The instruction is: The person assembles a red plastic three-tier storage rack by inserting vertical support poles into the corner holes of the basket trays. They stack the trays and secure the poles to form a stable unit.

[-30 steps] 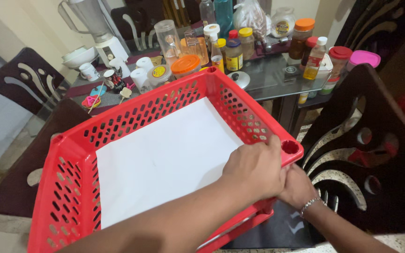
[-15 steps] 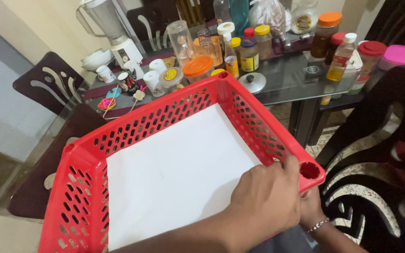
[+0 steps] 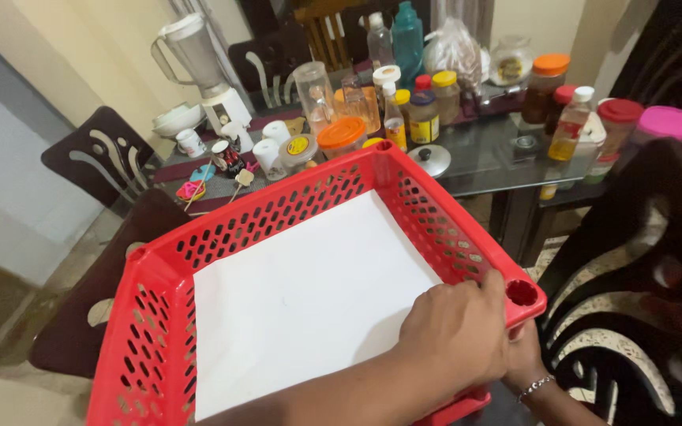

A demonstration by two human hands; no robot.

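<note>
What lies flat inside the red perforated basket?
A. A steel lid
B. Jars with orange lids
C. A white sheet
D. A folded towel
C: a white sheet covers the floor of the red basket; the jars stand behind it on the glass table.

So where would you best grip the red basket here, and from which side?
Probably at the rim near the right corner post, coming from the near side. The red basket has a thick top rim with a socket at each corner, and its slotted walls give the fingers purchase. The left hand lies over that rim from inside, on the white sheet; the right hand sits outside below it.
</note>
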